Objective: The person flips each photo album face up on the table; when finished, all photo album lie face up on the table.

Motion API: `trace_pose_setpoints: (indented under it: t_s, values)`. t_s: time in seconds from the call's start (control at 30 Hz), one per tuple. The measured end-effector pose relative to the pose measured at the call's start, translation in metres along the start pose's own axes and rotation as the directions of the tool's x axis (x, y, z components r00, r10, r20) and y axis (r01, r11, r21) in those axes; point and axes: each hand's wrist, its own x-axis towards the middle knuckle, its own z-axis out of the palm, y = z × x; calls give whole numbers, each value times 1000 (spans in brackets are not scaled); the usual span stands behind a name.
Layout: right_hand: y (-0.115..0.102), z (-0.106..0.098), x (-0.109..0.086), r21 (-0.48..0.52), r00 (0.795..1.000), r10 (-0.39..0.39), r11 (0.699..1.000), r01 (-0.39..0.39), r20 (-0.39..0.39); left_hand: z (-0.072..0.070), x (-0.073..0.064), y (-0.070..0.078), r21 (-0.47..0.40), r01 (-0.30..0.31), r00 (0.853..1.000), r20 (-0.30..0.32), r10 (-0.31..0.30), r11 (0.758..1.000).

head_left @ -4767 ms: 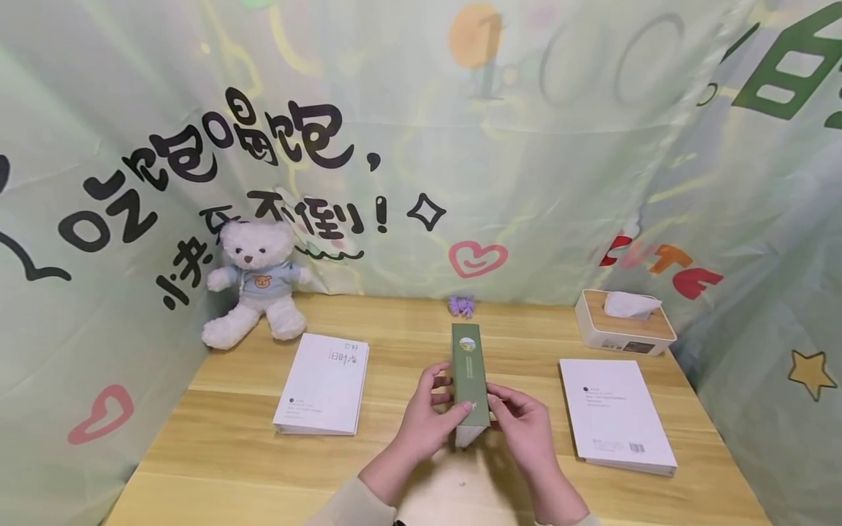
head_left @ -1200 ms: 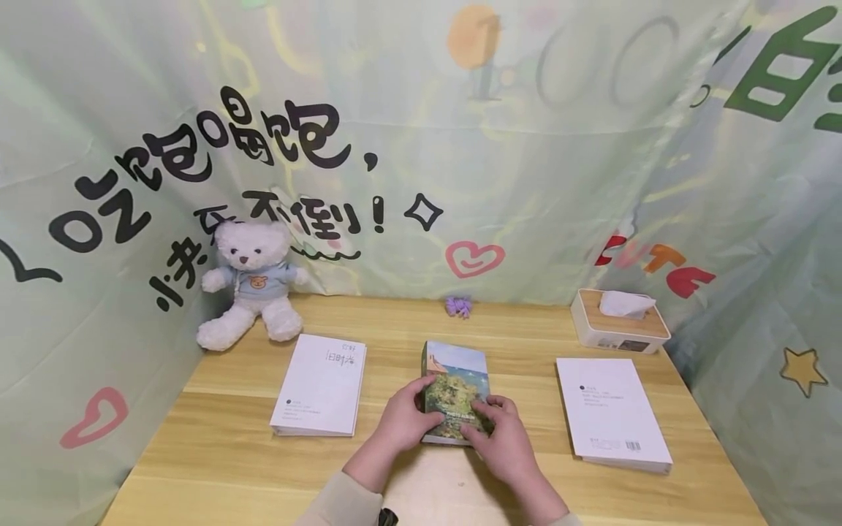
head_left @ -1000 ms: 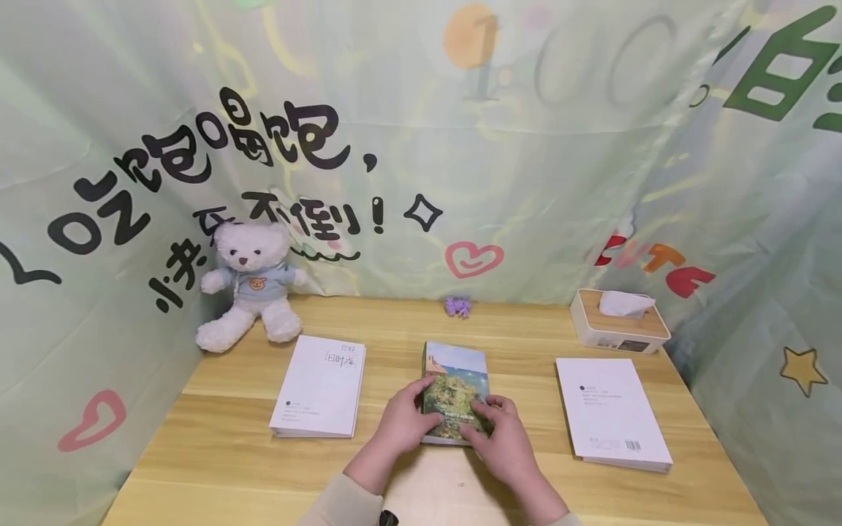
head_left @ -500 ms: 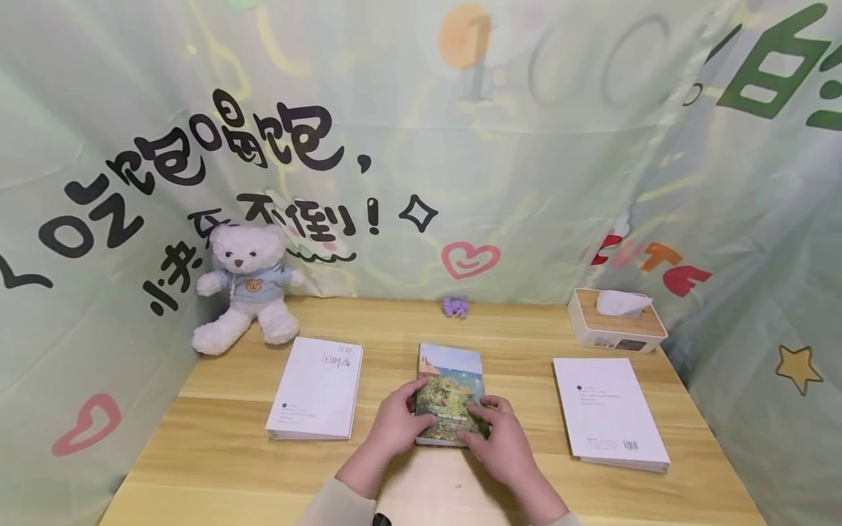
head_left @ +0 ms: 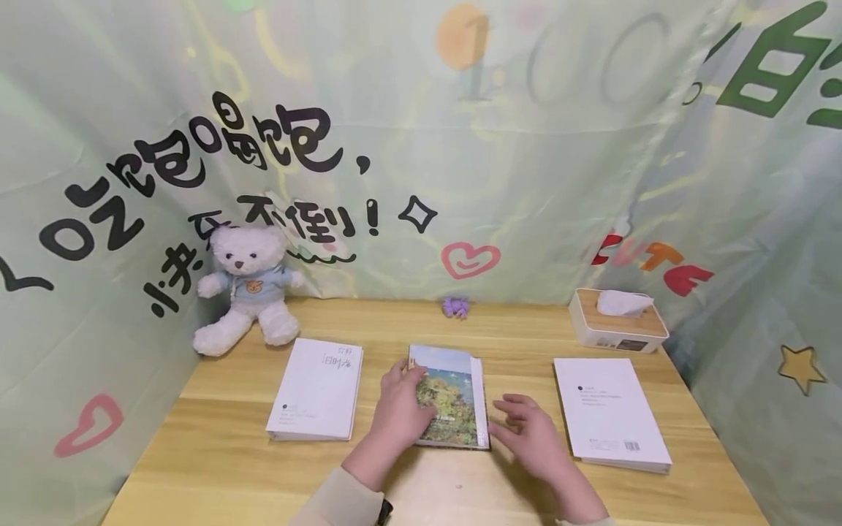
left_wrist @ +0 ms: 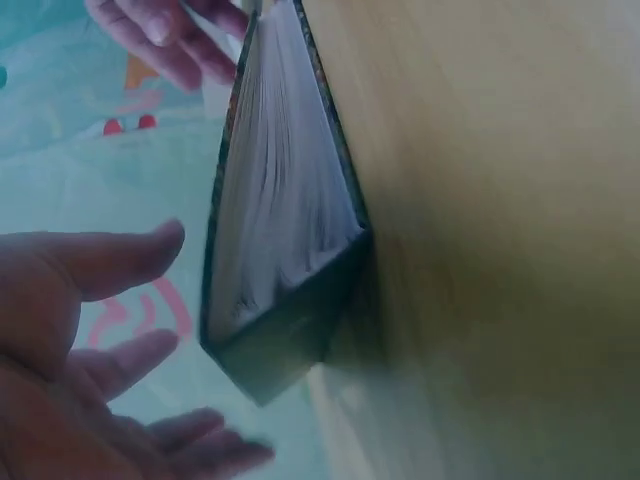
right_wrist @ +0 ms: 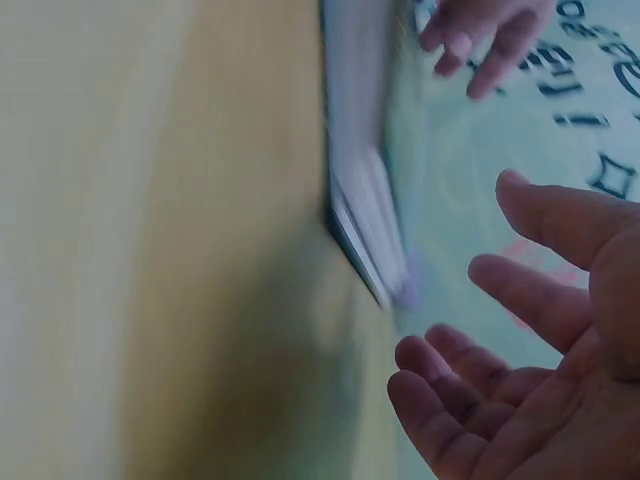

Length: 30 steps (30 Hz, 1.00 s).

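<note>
A photo album (head_left: 450,391) with a painted sea-and-garden cover lies in the middle of the table, its white page edges showing along the right side. My left hand (head_left: 397,409) is at its left side, overlapping the cover in the head view. The left wrist view shows that hand's fingers (left_wrist: 120,365) spread beside the green spine (left_wrist: 285,345), gripping nothing. Off the album's right edge, my right hand (head_left: 526,431) holds nothing; its fingers (right_wrist: 535,305) are loosely bent in the right wrist view. The page block (left_wrist: 285,150) looks thick between the two covers.
White binder-like books lie on both sides, one at left (head_left: 316,391) and one at right (head_left: 612,413). Behind them are a teddy bear (head_left: 250,285), a small purple object (head_left: 455,307) and a tissue box (head_left: 618,321). A printed curtain (head_left: 395,146) borders the table.
Earlier both hands held the album with its green spine facing up, then with its cover up. Now the right hand has come away rightward, and the cover sits further left, exposing page edges.
</note>
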Motion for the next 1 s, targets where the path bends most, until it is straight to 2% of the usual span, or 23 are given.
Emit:
trace_pose_setpoints:
  t_s: [0.07,0.17,0.3,0.43,0.53,0.7,0.87,1.0]
  values:
    - [3,-14,-4,-33,999,-25,999,24,-35,3,0,5,9,-24,999,-23,24,1000]
    - [8,-34,-10,-82,993,-63,995,55,-99,11,0,13,16,-72,997,-16,72,997]
    - [15,-59,-18,-144,981,-72,988,46,-183,24,2,31,69,-147,989,27,145,987]
    - [23,-80,-23,-208,965,-79,978,27,-250,40,6,53,86,-196,976,109,186,977]
    - [30,-94,-26,-242,955,-76,970,4,-288,55,7,71,15,-168,970,179,163,986]
    - [40,-115,-29,-296,950,-16,952,-82,-313,86,7,93,-130,-61,959,267,94,990]
    - [47,-130,-30,-324,936,57,929,-176,-347,115,3,105,-109,5,936,351,34,994]
    - [55,-138,-32,-334,922,104,912,-237,-372,129,1,111,-54,12,917,399,11,998]
